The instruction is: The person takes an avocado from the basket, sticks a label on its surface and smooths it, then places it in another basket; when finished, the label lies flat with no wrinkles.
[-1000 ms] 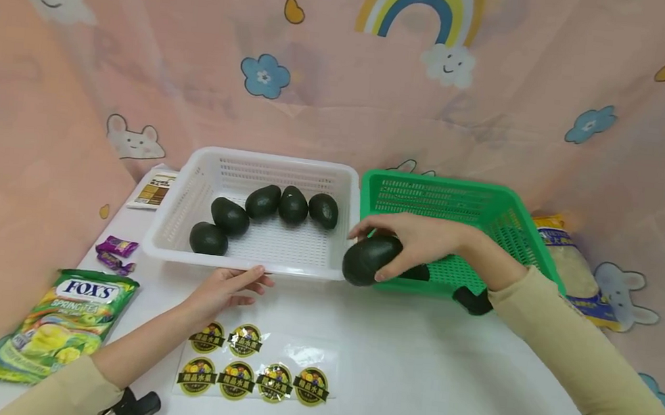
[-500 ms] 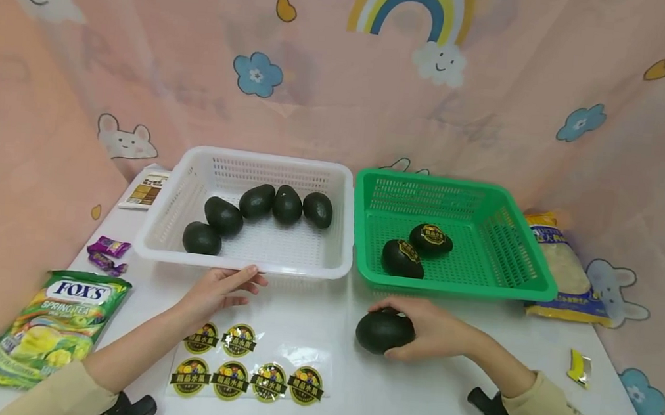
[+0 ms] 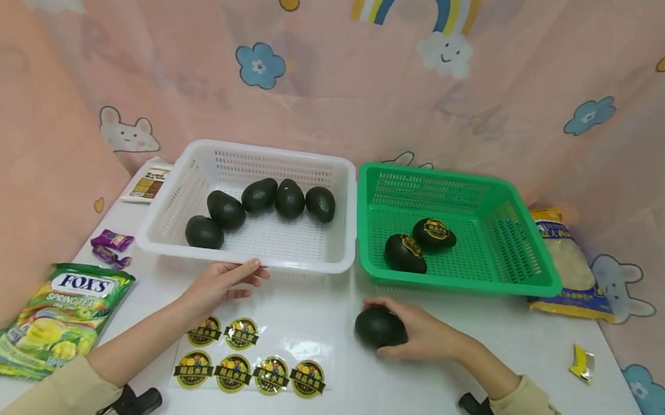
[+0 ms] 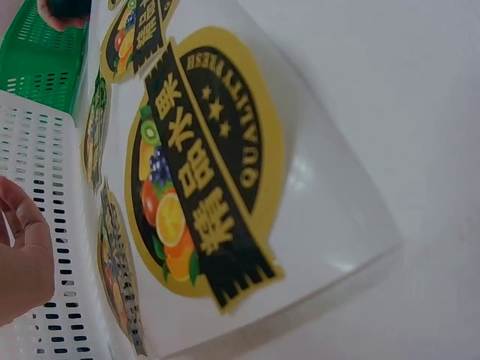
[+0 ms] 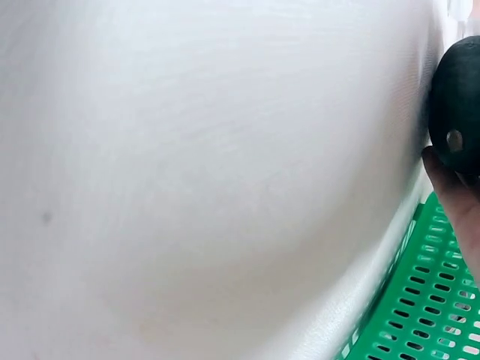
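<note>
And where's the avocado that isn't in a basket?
In the head view, the avocado is right of centre, in the right hand, in front of the green basket, right of the sticker sheet.

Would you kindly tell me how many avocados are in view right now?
8: five avocados in the white basket, two stickered avocados in the green basket, and one dark avocado held in the right hand. None appears hidden.

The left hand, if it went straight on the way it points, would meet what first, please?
Most likely the front side of the white basket: the left hand is right by its near rim, though whether they touch is unclear.
</note>
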`<state>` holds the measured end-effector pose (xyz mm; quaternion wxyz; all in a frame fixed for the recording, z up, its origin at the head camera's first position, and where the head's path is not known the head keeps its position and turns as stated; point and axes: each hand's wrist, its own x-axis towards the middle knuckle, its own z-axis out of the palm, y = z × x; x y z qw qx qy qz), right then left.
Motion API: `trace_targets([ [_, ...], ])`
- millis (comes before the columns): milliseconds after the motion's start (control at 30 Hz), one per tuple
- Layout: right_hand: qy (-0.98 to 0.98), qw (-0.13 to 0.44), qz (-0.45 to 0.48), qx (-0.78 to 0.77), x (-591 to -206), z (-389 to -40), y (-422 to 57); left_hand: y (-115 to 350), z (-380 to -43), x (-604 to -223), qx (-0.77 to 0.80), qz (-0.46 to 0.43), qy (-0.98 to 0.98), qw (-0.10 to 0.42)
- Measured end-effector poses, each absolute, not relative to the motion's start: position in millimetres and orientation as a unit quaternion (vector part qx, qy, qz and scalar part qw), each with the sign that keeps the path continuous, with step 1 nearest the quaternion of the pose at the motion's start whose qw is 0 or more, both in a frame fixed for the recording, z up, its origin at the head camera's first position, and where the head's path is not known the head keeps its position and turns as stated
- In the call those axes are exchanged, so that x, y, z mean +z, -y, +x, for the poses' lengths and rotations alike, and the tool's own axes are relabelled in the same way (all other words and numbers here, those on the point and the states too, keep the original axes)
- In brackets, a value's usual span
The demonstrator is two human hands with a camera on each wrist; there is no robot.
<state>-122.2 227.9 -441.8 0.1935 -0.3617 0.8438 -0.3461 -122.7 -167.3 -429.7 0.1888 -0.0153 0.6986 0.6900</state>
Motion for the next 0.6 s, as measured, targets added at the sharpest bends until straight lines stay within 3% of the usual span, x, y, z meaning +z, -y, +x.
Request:
trace_targets([
  [267,-0.847,0.169,-0.391,-0.318,-443,-120,-227,170,-122,-428,0.681,-0.004,-0.704,0.199],
  [400,-0.854,0.176,-0.375,-0.315,-438,-117,-225,184,-116,-430,0.585,0.098,-0.779,0.201],
  [600,-0.862,0.157,-0.384,-0.291,-431,-111,-223,215,-100,-437,0.312,0.263,-0.905,0.119],
])
